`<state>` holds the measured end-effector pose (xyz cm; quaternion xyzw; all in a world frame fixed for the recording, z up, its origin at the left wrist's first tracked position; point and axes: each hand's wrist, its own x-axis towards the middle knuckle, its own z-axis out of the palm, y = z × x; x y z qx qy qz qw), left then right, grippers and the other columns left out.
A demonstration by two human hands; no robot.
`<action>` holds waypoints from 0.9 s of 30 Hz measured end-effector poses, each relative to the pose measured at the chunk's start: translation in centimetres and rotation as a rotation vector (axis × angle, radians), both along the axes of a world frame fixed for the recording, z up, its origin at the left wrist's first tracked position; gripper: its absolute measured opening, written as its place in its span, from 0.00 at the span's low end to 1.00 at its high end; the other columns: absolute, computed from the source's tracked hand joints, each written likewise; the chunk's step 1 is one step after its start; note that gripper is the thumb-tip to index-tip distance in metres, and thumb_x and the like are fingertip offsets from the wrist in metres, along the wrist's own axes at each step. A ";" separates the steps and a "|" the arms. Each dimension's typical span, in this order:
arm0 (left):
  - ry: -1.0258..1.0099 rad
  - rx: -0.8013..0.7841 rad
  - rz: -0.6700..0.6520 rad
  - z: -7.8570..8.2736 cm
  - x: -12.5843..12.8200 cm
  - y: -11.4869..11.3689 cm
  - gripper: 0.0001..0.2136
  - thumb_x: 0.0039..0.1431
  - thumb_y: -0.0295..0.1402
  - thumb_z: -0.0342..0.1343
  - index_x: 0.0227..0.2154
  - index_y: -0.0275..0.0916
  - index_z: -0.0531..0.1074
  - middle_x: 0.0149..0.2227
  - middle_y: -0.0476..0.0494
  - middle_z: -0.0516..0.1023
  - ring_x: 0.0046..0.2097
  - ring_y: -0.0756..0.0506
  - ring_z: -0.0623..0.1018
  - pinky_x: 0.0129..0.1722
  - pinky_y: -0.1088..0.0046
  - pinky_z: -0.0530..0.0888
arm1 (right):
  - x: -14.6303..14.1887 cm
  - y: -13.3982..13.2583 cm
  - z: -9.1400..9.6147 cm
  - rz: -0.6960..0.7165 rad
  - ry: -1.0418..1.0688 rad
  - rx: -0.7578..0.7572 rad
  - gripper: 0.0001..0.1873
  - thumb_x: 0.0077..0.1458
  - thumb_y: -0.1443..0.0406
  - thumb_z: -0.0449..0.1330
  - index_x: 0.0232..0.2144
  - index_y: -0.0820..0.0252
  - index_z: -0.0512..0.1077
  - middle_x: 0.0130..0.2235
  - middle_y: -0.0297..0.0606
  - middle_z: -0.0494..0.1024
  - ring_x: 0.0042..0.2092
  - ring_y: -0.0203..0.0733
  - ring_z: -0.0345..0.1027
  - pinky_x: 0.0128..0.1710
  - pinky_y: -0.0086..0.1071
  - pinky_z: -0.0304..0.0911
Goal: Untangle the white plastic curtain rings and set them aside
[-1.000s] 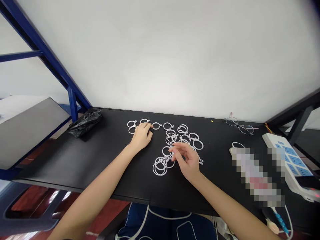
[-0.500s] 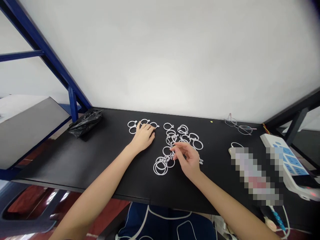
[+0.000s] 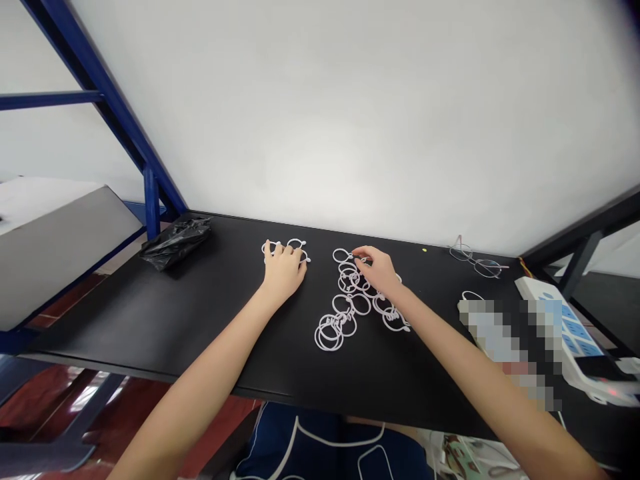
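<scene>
White rings sprawl mid-frame, nearest my right hand, fingertips pinched at the heap's upper edge, hold uncertain; my left hand lies open on a smaller cluster leftward.

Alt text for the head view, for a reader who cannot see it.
Two bare hands rest among white rings on a black table: the left hand lies on a small group, the right hand touches the far end of a larger scatter. A black bag lies far left; eyeglasses and a power strip, right.
</scene>
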<state>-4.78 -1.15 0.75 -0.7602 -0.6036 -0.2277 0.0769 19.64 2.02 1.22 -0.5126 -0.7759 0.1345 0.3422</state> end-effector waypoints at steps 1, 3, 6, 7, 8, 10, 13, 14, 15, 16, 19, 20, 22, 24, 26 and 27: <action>0.000 0.001 0.002 0.0 0.0 0.0 0.09 0.61 0.33 0.50 0.37 0.37 0.74 0.37 0.36 0.77 0.48 0.32 0.72 0.60 0.39 0.52 | 0.1 1.1 -0.1 0.034 -0.034 -0.019 0.08 0.49 0.72 0.60 0.34 0.61 0.76 0.36 0.41 0.80 0.38 0.44 0.73 0.42 0.39 0.68; -0.017 0.001 -0.001 0.1 -0.1 0.1 0.09 0.62 0.33 0.50 0.38 0.37 0.74 0.37 0.36 0.77 0.47 0.33 0.72 0.61 0.40 0.51 | 0.1 2.7 -0.2 0.090 -0.092 -0.043 0.09 0.45 0.72 0.64 0.32 0.60 0.77 0.35 0.39 0.80 0.37 0.43 0.73 0.41 0.37 0.67; -0.045 0.005 -0.005 0.4 -0.1 0.1 0.09 0.62 0.33 0.50 0.39 0.38 0.74 0.38 0.37 0.78 0.46 0.35 0.73 0.61 0.40 0.51 | -0.3 3.8 -0.2 0.106 -0.147 -0.056 0.06 0.46 0.73 0.63 0.30 0.61 0.78 0.33 0.40 0.79 0.33 0.42 0.71 0.39 0.36 0.66; -0.050 0.007 -0.004 0.6 0.0 0.1 0.09 0.63 0.33 0.49 0.40 0.38 0.74 0.39 0.38 0.78 0.46 0.35 0.73 0.61 0.41 0.51 | -0.4 4.0 -0.2 0.107 -0.159 -0.061 0.05 0.47 0.73 0.63 0.29 0.62 0.78 0.33 0.40 0.79 0.33 0.41 0.71 0.38 0.36 0.66; -0.055 0.007 -0.003 0.7 0.0 0.1 0.10 0.63 0.33 0.49 0.40 0.38 0.74 0.39 0.38 0.78 0.46 0.36 0.73 0.61 0.41 0.51 | -0.4 4.0 -0.2 0.109 -0.169 -0.069 0.05 0.47 0.72 0.63 0.28 0.62 0.78 0.32 0.40 0.79 0.32 0.41 0.71 0.37 0.35 0.66; -0.066 0.000 -0.004 0.9 0.2 0.0 0.09 0.63 0.33 0.48 0.39 0.39 0.74 0.39 0.40 0.78 0.47 0.37 0.72 0.62 0.42 0.51 | -0.4 3.9 -0.1 0.117 -0.180 -0.089 0.05 0.47 0.72 0.63 0.28 0.61 0.78 0.31 0.40 0.79 0.32 0.40 0.71 0.36 0.33 0.66; -0.091 -0.004 -0.037 1.0 0.6 -0.3 0.09 0.63 0.32 0.48 0.38 0.39 0.73 0.39 0.42 0.78 0.47 0.39 0.73 0.63 0.44 0.51 | -0.1 3.5 0.1 0.127 -0.185 -0.125 0.05 0.46 0.73 0.63 0.27 0.61 0.78 0.30 0.39 0.80 0.32 0.40 0.73 0.35 0.32 0.67; -0.102 -0.002 -0.057 1.0 0.8 -0.3 0.08 0.63 0.32 0.48 0.37 0.40 0.73 0.39 0.43 0.78 0.47 0.40 0.73 0.63 0.45 0.50 | 0.1 3.3 0.2 0.130 -0.184 -0.137 0.05 0.46 0.73 0.63 0.27 0.61 0.78 0.30 0.39 0.80 0.32 0.41 0.73 0.35 0.32 0.67; -0.114 0.001 -0.078 1.0 1.0 -0.4 0.08 0.63 0.31 0.48 0.37 0.40 0.73 0.38 0.44 0.79 0.47 0.40 0.73 0.64 0.45 0.50 | 0.2 3.0 0.3 0.133 -0.181 -0.148 0.05 0.45 0.73 0.64 0.27 0.61 0.78 0.30 0.39 0.80 0.32 0.41 0.73 0.35 0.32 0.67; -0.126 0.003 -0.099 0.9 1.1 -0.5 0.08 0.63 0.31 0.49 0.36 0.40 0.73 0.38 0.45 0.79 0.46 0.41 0.73 0.64 0.45 0.50 | 0.3 2.8 0.5 0.134 -0.177 -0.156 0.05 0.45 0.73 0.64 0.26 0.61 0.78 0.29 0.39 0.81 0.31 0.41 0.74 0.34 0.32 0.67; -0.157 0.011 -0.156 0.8 1.6 -0.7 0.07 0.63 0.30 0.49 0.35 0.41 0.72 0.36 0.46 0.78 0.46 0.42 0.74 0.65 0.45 0.48 | 0.4 2.0 1.0 0.123 -0.143 -0.167 0.03 0.46 0.71 0.64 0.25 0.60 0.78 0.28 0.38 0.81 0.31 0.42 0.75 0.34 0.32 0.68; -0.166 0.015 -0.173 0.8 1.7 -0.7 0.07 0.64 0.30 0.49 0.35 0.41 0.72 0.35 0.47 0.78 0.45 0.43 0.74 0.65 0.45 0.48 | 0.5 1.7 1.1 0.111 -0.111 -0.162 0.03 0.46 0.71 0.64 0.25 0.60 0.78 0.28 0.38 0.81 0.31 0.41 0.75 0.34 0.32 0.69; -0.192 0.028 -0.213 1.0 1.8 -0.9 0.07 0.64 0.29 0.48 0.35 0.40 0.72 0.35 0.47 0.78 0.45 0.43 0.74 0.65 0.45 0.48 | 0.5 0.7 1.4 0.065 0.007 -0.125 0.02 0.47 0.69 0.64 0.25 0.61 0.77 0.27 0.37 0.80 0.31 0.42 0.75 0.34 0.33 0.69; -0.231 0.052 -0.267 1.2 2.0 -1.2 0.07 0.65 0.30 0.48 0.37 0.40 0.71 0.37 0.47 0.78 0.45 0.44 0.74 0.64 0.47 0.50 | 0.5 -0.8 1.6 0.003 0.132 -0.022 0.02 0.48 0.67 0.64 0.26 0.61 0.76 0.28 0.37 0.80 0.31 0.42 0.75 0.36 0.34 0.70; -0.282 0.080 -0.342 1.5 2.3 -1.6 0.08 0.67 0.32 0.46 0.43 0.39 0.70 0.39 0.45 0.77 0.45 0.45 0.74 0.63 0.50 0.54 | 0.3 -2.6 1.6 -0.062 0.243 0.082 0.03 0.50 0.66 0.64 0.28 0.61 0.76 0.30 0.38 0.80 0.33 0.42 0.75 0.37 0.35 0.70; -0.312 0.086 -0.386 1.6 2.5 -1.9 0.10 0.68 0.33 0.46 0.47 0.38 0.68 0.41 0.44 0.77 0.46 0.44 0.74 0.62 0.52 0.57 | 0.2 -3.6 1.6 -0.078 0.286 0.111 0.03 0.51 0.66 0.64 0.30 0.60 0.76 0.31 0.38 0.80 0.34 0.42 0.75 0.38 0.36 0.70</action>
